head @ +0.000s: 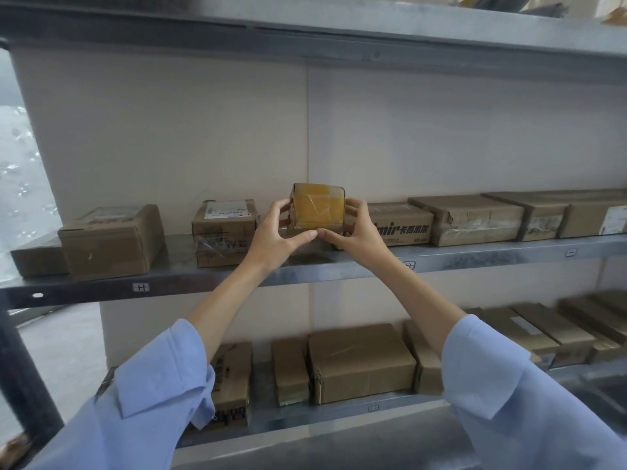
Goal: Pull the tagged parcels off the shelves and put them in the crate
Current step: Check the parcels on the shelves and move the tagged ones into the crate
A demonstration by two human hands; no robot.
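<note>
both arms reach up and forward, angling in toward each other so the hands meet in the middle. the left hand (276,232) and right hand (360,228) grip a small parcel (318,206) from either side. the fingers curl round its side edges and the thumbs run along the front bottom edge, tips pretty much touching. the forearms are bare, with loose light blue sleeves (152,385) sitting back near the elbows.
</note>
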